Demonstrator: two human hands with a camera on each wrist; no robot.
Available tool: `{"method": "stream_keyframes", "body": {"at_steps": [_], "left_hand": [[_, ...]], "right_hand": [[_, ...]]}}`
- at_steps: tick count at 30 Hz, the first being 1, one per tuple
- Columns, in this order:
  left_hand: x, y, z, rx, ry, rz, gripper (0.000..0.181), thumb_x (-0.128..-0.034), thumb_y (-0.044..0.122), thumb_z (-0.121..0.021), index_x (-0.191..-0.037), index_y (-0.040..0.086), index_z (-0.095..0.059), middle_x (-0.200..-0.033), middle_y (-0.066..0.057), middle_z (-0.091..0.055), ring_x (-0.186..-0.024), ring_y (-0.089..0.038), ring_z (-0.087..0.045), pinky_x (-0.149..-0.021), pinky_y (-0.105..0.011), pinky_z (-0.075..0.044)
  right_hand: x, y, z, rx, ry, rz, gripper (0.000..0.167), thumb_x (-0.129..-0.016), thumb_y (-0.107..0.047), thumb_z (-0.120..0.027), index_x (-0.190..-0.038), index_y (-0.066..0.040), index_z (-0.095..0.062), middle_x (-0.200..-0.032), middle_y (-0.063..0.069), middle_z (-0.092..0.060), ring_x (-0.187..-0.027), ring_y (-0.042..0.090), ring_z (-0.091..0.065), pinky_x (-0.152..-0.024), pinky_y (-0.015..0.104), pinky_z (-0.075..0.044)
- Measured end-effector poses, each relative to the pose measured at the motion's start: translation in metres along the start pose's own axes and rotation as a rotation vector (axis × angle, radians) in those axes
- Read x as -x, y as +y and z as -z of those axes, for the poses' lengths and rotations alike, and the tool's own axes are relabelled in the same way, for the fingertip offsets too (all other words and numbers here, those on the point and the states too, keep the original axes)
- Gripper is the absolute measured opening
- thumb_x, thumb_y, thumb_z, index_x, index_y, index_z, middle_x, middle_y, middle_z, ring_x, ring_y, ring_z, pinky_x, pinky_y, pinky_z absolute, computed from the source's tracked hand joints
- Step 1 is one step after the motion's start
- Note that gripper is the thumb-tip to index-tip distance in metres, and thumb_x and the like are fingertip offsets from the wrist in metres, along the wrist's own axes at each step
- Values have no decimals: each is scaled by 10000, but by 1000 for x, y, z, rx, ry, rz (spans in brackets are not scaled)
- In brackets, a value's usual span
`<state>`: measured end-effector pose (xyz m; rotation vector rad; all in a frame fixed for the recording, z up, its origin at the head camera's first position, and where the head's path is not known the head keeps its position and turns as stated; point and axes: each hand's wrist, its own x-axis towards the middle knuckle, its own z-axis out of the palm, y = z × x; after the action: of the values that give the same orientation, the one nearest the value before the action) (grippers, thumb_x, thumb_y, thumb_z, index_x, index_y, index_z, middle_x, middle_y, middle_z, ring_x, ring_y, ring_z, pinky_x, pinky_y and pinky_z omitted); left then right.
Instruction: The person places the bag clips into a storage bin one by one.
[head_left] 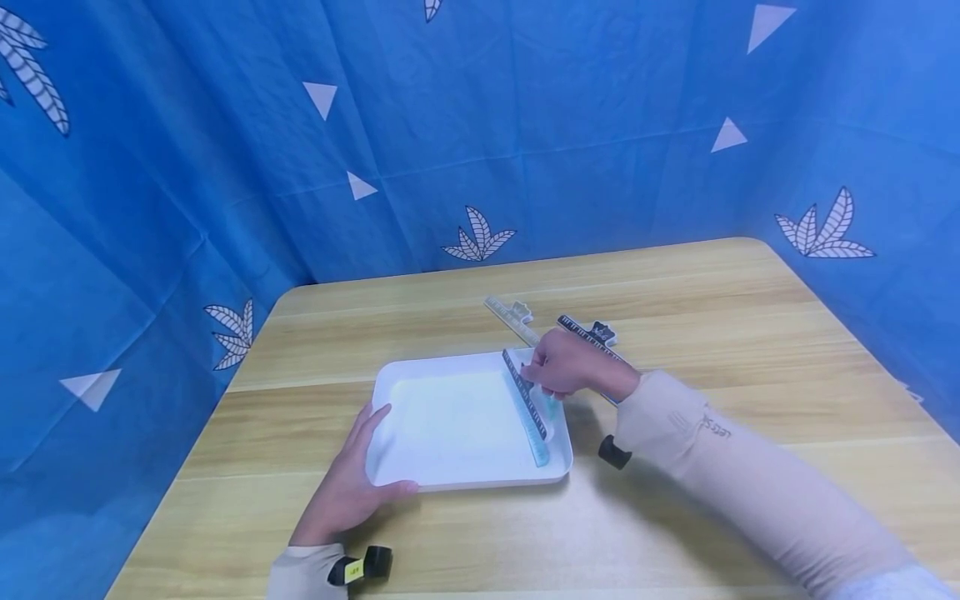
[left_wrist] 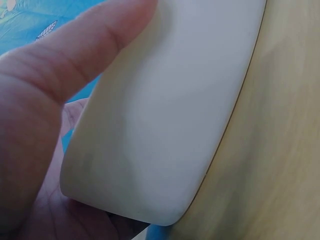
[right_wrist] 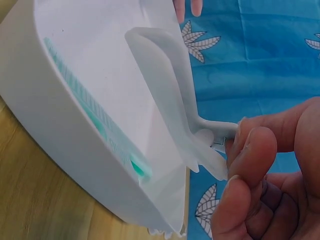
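My left hand (head_left: 348, 483) grips the near left corner of a shallow white tray (head_left: 442, 425), fingers over its left side and thumb along the near wall. The left wrist view shows the thumb against the tray's outer wall (left_wrist: 165, 120). With my right hand (head_left: 572, 364) I pinch the handle of a ruler clip (right_wrist: 162, 80), dark on its upper face and white below. It hangs over the tray's right end, its jaws slightly apart. Beneath it, a teal ruler clip (right_wrist: 87, 105) lies inside the tray along the right wall, partly hidden in the head view.
Behind the tray, a pale ruler clip (head_left: 512, 318) and a black ruler clip (head_left: 592, 337) lie on the wooden table (head_left: 360, 317); my right hand and forearm partly cover them. A blue patterned curtain (head_left: 600, 167) hangs around the table's back and sides.
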<state>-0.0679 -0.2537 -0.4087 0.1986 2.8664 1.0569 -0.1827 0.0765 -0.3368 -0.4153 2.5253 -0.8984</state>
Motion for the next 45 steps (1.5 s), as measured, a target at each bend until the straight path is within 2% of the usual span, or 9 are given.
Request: {"method": "stream_keyframes", "body": {"at_steps": [9,24,33,40,45], "left_hand": [[-2,-2,-1,-10,0,20,1093,-674,544,-825,-1535,231,-230,-1612,-151,-44,-1425,-422,-170,-1044,-686,-239],[-1,-2,0,-17,-4,28,1105,-669,557,-824,-1535,223,-225,-1612,-147,-45,-1421,-419,-180,-1045,-685,-239],[-1,-4,0,13,7,-16,1098,-670,525,-839,-1534,230,-230,-1611,-147,-49,-1418,-422,-188,-1043,-681,-248],[-1,-5,-1,16,13,-19,1100,-666,520,-842,-1535,227,-234,-1608,-163,-52,-1418,-428,-183,-1039,-686,-248],[-1,-5,-1,17,12,-26,1093,-675,502,-842,-1538,232,-227,-1608,-165,-47,-1420,-436,-167,-1036,-693,-240]], "right_hand": [[-1,-5,-6,27,-4,-29,248,-943,-260,-627,-754,-108,-677,-627,47,-626,-540,155,-574,-481,228,-442],[-6,-14,-13,47,-43,-2,299,-960,-243,-598,-716,-84,-668,-614,50,-631,-538,154,-593,-538,254,-509],[-8,-19,-16,70,-38,-20,338,-960,-263,-589,-702,-61,-675,-626,54,-646,-569,171,-602,-567,271,-507],[-9,-19,-17,57,-34,-28,278,-956,-253,-597,-795,-53,-703,-648,59,-649,-592,182,-619,-568,275,-516],[-9,-17,-16,66,-28,-24,286,-955,-266,-598,-781,-63,-701,-645,52,-648,-592,178,-621,-568,274,-517]]}}
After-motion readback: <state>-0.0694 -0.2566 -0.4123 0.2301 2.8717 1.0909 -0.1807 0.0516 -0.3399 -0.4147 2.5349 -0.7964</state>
